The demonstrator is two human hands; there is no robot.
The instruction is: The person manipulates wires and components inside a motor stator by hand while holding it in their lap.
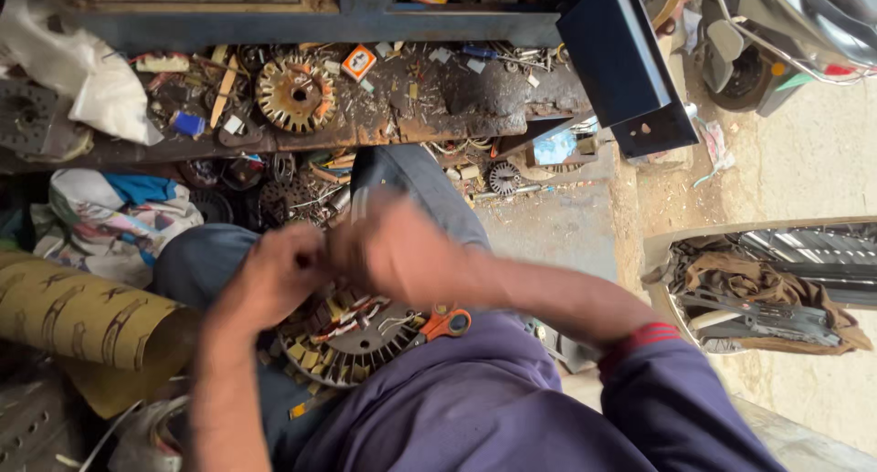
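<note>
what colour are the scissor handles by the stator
Orange scissor handles, beside the stator on the lap; head view.

Grimy, cluttered wooden desk (475, 102) under a blue metal frame (311, 24), dusty concrete floor (804, 152) in daylight at right, rolled brown paper (82, 317) at left.

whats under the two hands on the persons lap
Under the left hand and blurred right hand lies a round wound stator with slotted teeth, with orange-handled scissors at its edge. The hands cover the stator's upper part, and what the fingers hold cannot be seen.
</note>
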